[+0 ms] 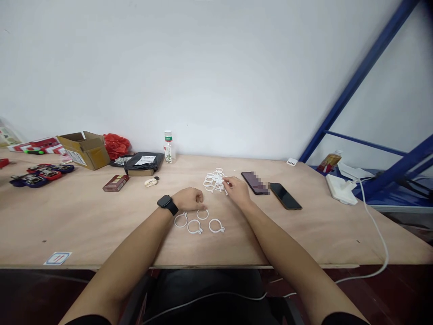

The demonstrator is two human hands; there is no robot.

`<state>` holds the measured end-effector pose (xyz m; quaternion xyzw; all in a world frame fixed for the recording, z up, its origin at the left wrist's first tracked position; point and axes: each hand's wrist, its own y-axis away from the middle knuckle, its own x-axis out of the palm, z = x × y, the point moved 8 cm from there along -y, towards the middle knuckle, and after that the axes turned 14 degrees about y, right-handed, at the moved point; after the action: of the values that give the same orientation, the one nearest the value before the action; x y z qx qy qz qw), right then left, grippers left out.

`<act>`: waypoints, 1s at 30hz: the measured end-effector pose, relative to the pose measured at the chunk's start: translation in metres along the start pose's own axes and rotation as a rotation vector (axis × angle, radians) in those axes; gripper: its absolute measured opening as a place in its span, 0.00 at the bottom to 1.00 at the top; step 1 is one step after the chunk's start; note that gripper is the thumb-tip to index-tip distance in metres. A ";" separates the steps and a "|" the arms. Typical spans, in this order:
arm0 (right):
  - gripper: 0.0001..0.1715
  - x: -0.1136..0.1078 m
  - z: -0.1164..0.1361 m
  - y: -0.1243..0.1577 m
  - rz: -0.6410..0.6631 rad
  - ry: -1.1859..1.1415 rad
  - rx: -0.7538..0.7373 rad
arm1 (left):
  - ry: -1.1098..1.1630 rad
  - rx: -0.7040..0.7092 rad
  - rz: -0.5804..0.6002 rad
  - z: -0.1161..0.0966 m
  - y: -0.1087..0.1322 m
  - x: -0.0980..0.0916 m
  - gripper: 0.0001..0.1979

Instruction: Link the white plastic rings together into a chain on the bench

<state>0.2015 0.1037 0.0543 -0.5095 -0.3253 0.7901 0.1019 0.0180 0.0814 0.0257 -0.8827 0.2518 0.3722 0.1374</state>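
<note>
Several white rings with small clips lie heaped on the wooden table [111, 225]; this pile [214, 180] is at the right hand's fingertips. My right hand [237, 190] has its thumb and fingers pinched at the pile's right side, on one of the white rings. Nearer the front edge, several separate rings lie flat, among them one ring [215, 226] at the right of the group. My left hand [188, 199], with a black watch on its wrist, is curled just above these rings, its fingers bent and close to the topmost ring [203, 215]. What it holds, if anything, is hidden.
Two phones [255, 183] [286, 196] lie right of the pile. Behind stands a bottle [168, 148]. To the left are a dark red box [116, 183], a black package [145, 161] and an open carton [84, 151]. A white cable [375, 221] hangs over the right edge.
</note>
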 end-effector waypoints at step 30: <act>0.16 0.036 0.030 0.017 0.195 -0.718 0.211 | 0.298 0.387 -0.552 -0.038 0.006 -0.020 0.06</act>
<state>0.1617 0.0959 0.0253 -0.2158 -0.2070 0.9533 -0.0421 0.0251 0.0670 0.0654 -0.9196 0.0874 0.1338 0.3589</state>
